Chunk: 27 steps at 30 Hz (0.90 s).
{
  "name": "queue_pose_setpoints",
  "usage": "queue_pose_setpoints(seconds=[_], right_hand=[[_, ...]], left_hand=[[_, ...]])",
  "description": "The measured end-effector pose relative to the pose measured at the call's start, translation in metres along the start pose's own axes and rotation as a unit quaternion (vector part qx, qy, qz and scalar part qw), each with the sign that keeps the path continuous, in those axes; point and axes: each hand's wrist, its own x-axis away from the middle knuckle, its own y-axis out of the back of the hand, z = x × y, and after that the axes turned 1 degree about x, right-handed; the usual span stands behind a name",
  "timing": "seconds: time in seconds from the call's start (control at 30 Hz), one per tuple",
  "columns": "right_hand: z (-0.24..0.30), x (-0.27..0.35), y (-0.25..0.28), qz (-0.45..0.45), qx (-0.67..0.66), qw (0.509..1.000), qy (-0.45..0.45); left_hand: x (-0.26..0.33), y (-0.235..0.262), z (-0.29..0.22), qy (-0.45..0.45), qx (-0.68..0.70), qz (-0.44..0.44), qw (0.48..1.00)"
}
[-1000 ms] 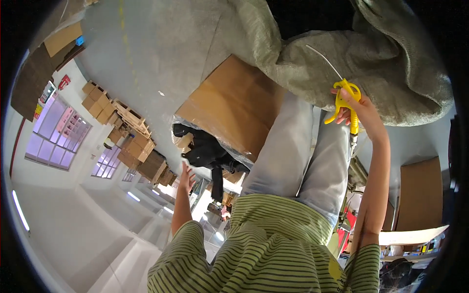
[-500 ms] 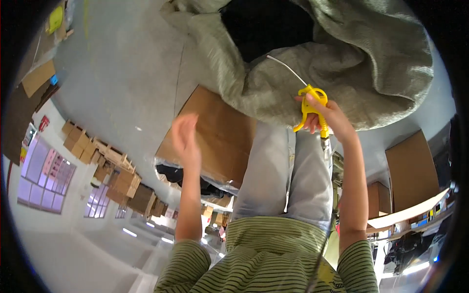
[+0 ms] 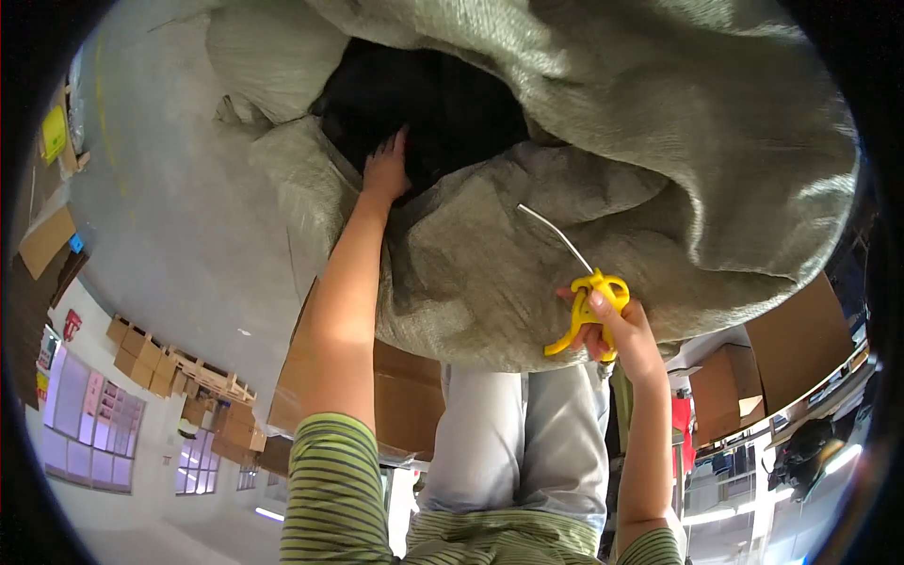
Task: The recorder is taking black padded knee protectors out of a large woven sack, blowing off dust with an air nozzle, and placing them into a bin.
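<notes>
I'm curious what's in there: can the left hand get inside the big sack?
Probably yes. The left hand is at the open mouth of the sack, and nothing seems to block its way in. The right hand, holding the yellow air gun, is off to one side.

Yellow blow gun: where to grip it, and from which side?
Probably the handle of the yellow blow gun, from the near right side, where the right hand holds it: the thin white nozzle points away and leftward, and the lever stands out on the left, within squeezing reach.
</notes>
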Motion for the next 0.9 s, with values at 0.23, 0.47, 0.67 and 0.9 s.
queue_pose_setpoints(seconds=[0.23,0.47,0.67,0.9], right_hand=[[0.001,-0.013,0.006,-0.02,-0.009,1.0,0.019],[0.005,-0.017,-0.017,-0.075,-0.056,0.99,0.109],[0.007,-0.006,-0.036,-0.049,-0.019,0.998,0.026],[0.04,0.01,-0.065,-0.034,0.174,0.984,0.017]], left_hand=[[0.0,0.0,-0.007,-0.031,0.225,-0.012,0.974],[0.028,0.019,-0.015,-0.105,0.21,-0.098,0.967],[0.113,0.111,-0.014,-0.016,0.416,-0.29,0.862],[0.167,0.169,-0.004,0.061,0.56,-0.453,0.691]])
